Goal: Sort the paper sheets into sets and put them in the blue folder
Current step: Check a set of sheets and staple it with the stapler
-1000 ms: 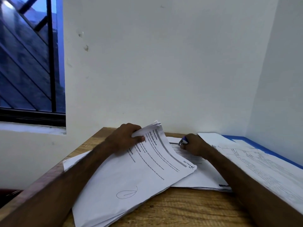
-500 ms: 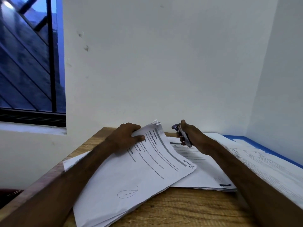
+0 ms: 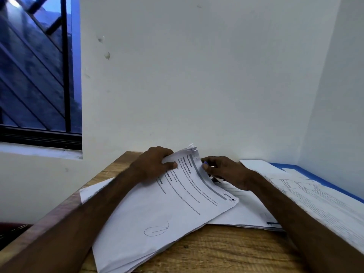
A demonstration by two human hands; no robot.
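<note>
**Both hands at the far end of the printed stack**

A thick paper stack lies aslant on the wooden bench, its far corner lifted and fanned. The left hand grips that corner, thumb on the printed top sheet and fingers curled behind it. The right hand sits just at 3 o'clock of the left one. Its thumb lies against the stack's raised right edge and its fingers are curled under it; whether they clamp the paper or something small, I cannot tell. A flatter pile of sheets lies under the stack's right side. The blue folder lies open at 3 o'clock, against the wall, with printed pages on it. A barred window stands at 10 o'clock.
</note>
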